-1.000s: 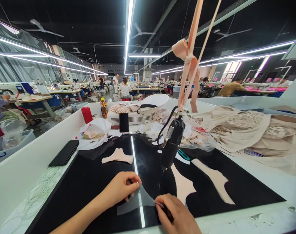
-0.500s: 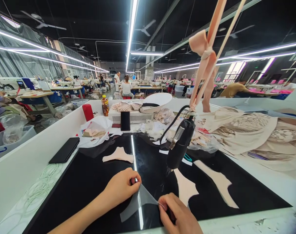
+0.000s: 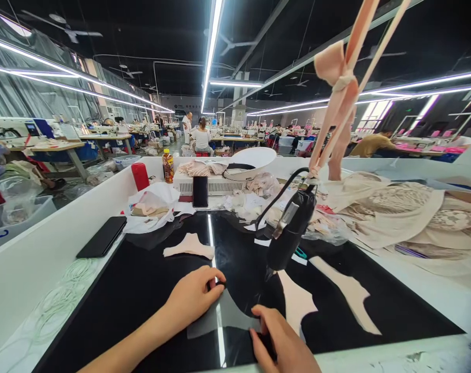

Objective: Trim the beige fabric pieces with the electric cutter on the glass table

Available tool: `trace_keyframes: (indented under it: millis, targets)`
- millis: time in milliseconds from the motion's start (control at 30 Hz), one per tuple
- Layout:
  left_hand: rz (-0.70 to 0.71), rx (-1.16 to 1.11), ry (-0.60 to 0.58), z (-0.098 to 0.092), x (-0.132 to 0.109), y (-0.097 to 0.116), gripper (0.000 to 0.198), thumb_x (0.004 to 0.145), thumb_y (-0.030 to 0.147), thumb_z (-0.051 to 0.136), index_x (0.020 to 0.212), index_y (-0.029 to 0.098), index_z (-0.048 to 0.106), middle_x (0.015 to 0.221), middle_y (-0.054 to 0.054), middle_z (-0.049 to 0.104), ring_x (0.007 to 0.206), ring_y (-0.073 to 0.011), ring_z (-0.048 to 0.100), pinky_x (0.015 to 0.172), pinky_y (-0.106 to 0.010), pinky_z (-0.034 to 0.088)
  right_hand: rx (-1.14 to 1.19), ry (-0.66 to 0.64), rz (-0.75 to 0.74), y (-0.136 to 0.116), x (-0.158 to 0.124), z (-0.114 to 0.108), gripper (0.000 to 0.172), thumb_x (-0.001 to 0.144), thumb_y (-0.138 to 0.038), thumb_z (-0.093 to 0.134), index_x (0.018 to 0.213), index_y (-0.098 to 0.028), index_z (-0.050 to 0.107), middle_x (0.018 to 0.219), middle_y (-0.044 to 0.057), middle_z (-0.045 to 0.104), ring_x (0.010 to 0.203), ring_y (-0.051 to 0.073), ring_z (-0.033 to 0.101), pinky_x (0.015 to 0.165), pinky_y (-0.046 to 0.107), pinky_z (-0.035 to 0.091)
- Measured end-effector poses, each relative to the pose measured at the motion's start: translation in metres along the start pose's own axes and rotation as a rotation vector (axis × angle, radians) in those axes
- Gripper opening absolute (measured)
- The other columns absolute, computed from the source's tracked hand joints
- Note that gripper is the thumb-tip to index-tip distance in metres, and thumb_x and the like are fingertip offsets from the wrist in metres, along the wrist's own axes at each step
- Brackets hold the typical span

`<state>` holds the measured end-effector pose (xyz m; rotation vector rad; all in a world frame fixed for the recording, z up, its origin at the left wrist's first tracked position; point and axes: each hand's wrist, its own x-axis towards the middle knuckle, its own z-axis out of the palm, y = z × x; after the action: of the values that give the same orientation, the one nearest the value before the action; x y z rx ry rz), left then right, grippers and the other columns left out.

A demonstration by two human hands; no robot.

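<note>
A translucent, curved piece of sheer fabric [image 3: 208,322] lies on the black tabletop [image 3: 142,316] in front of me. My left hand [image 3: 196,292] pinches its upper corner, thumb and forefinger bent together there. At its right end, my right hand [image 3: 284,342] has thumb and forefinger apart on either side of the tip; the other fingers are curled underneath and partly hidden. Just beyond the right hand, a black hand-held tool [image 3: 292,230] hangs nose down from a knotted peach fabric strip [image 3: 338,88]. Beneath its nose lies a pale pink cut piece [image 3: 297,300].
Other pale pink pieces lie at the far left [image 3: 189,246] and the right [image 3: 346,292]. A black phone [image 3: 200,191] stands against a white vented box [image 3: 230,187] at the back. Beige garments [image 3: 394,207] are heaped on the right; a black flat case [image 3: 102,237] rests left.
The sheer piece's right end, pinched and drawn taut before, now lies flatter. My right thumb and forefinger have parted. My left hand has barely moved.
</note>
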<state>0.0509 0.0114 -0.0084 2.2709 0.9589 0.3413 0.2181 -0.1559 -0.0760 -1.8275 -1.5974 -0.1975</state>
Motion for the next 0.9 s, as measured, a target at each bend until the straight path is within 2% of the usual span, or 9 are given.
trace_keyframes:
  millis: [67,133,167,333,433,500,633,767,900]
  targets:
    - [-0.003,-0.027,0.007,0.001,0.0,-0.002,0.026,0.09,0.035,0.055,0.108,0.027,0.072,0.086,0.003,0.065,0.07,-0.0165,0.056,0.065,-0.027,0.039,-0.06,0.044,-0.104,-0.002,0.003,-0.003,0.039,0.111,-0.042,0.022,0.117,-0.026,0.058,0.079,0.001,0.064,0.062,0.016,0.069,0.055,0.023,0.053]
    - [0.001,-0.064,0.012,0.002,0.0,-0.005,0.029,0.091,0.037,0.052,0.109,0.026,0.071,0.084,0.002,0.064,0.07,-0.0178,0.056,0.065,-0.028,0.039,-0.139,0.035,-0.255,-0.005,0.006,-0.007,0.036,0.111,-0.036,0.027,0.106,-0.027,0.062,0.073,0.0,0.064,0.059,0.016,0.069,0.052,0.023,0.051]
    - [0.004,-0.083,0.016,0.003,0.0,-0.008,0.03,0.091,0.039,0.05,0.109,0.025,0.07,0.083,0.001,0.064,0.07,-0.0184,0.056,0.065,-0.028,0.039,-0.181,0.035,-0.281,-0.007,0.007,-0.009,0.037,0.11,-0.035,0.029,0.098,-0.027,0.063,0.071,0.0,0.063,0.056,0.016,0.068,0.05,0.024,0.049]
    - [-0.022,-0.181,0.003,0.013,0.005,-0.032,0.041,0.092,0.056,0.049,0.113,0.026,0.068,0.08,0.002,0.063,0.069,-0.0199,0.058,0.064,-0.027,0.043,-0.322,0.045,-0.211,-0.003,0.006,-0.028,0.037,0.11,-0.036,0.03,0.104,-0.029,0.066,0.071,-0.001,0.065,0.059,0.015,0.067,0.052,0.023,0.048]
    - [-0.027,-0.197,0.008,0.02,0.008,-0.045,0.046,0.093,0.063,0.048,0.118,0.029,0.068,0.082,0.002,0.065,0.07,-0.0198,0.06,0.063,-0.026,0.045,-0.364,0.085,-0.117,0.023,0.005,-0.054,0.037,0.111,-0.036,0.03,0.111,-0.028,0.066,0.076,0.001,0.067,0.065,0.016,0.069,0.061,0.023,0.053]
    - [-0.024,-0.199,0.019,0.023,0.008,-0.049,0.047,0.093,0.065,0.049,0.119,0.031,0.069,0.082,0.002,0.067,0.07,-0.0198,0.061,0.063,-0.026,0.046,-0.404,0.109,-0.049,0.05,0.008,-0.073,0.031,0.11,-0.037,0.036,0.112,-0.026,0.065,0.083,0.003,0.069,0.075,0.018,0.072,0.066,0.024,0.056]
    - [0.005,-0.221,0.07,0.024,0.008,-0.051,0.044,0.09,0.065,0.055,0.114,0.033,0.073,0.079,0.002,0.068,0.068,-0.0197,0.063,0.061,-0.025,0.049,-0.532,0.137,0.069,0.105,0.019,-0.097,0.029,0.108,-0.038,0.041,0.111,-0.023,0.065,0.088,0.007,0.072,0.077,0.023,0.072,0.067,0.032,0.057]
    - [0.046,-0.24,0.066,0.022,0.009,-0.054,0.04,0.088,0.063,0.06,0.111,0.033,0.075,0.078,0.001,0.07,0.066,-0.0197,0.064,0.06,-0.024,0.051,-0.651,0.074,0.133,0.138,0.032,-0.095,0.024,0.105,-0.031,0.049,0.115,-0.019,0.067,0.102,0.012,0.073,0.087,0.028,0.071,0.078,0.041,0.058]
    - [0.041,-0.243,0.059,0.021,0.011,-0.058,0.039,0.088,0.062,0.062,0.111,0.033,0.076,0.077,0.002,0.07,0.067,-0.0202,0.066,0.06,-0.024,0.052,-0.725,-0.041,0.208,0.147,0.048,-0.085,0.023,0.099,-0.025,0.064,0.121,-0.017,0.066,0.111,0.01,0.072,0.097,0.025,0.069,0.087,0.042,0.059]
